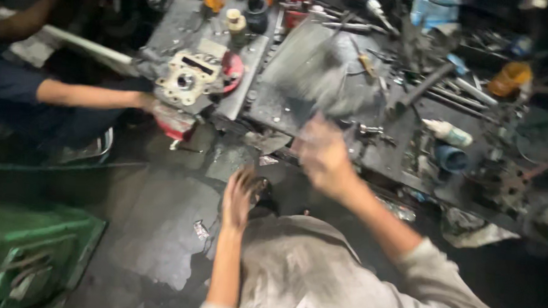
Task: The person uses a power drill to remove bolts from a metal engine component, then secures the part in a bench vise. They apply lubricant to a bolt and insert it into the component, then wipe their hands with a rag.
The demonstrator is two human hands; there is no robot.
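A head-worn camera looks down on a dark, grimy metal work surface littered with tools. The person's left hand, fingers curled, rests on a small dark round object at the near edge of the surface; whether it grips the object cannot be told. The right hand is raised just right of it, blurred by motion, closed around a blurred grey flat piece that extends toward the far side. At far left, another person's hand touches a pale metal engine casting with a round bore, backed by a red part. A white tube lies to the right, and an orange container sits farther right. A green metal crate stands near left.
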